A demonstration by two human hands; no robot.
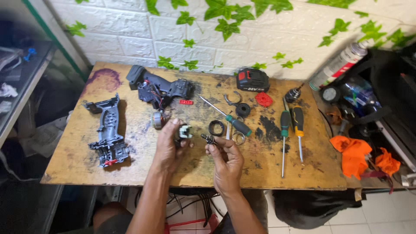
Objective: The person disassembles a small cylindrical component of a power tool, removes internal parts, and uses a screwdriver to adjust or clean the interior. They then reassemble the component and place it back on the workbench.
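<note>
Pinching a small dark metal shaft (209,138), the right hand (225,158) grips its end; it looks stiff, light, greasy. Left hand (170,147) clenches a small motor part (185,131) at centre frame.

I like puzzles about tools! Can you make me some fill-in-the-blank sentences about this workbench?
1. The left hand holds a small part above the ___ table.
2. The screwdriver beside the green one has a ___ handle.
3. The rags at the right are ___.
4. The wall has green ___ on it.

Missing words: wooden; yellow; orange; leaves
</note>
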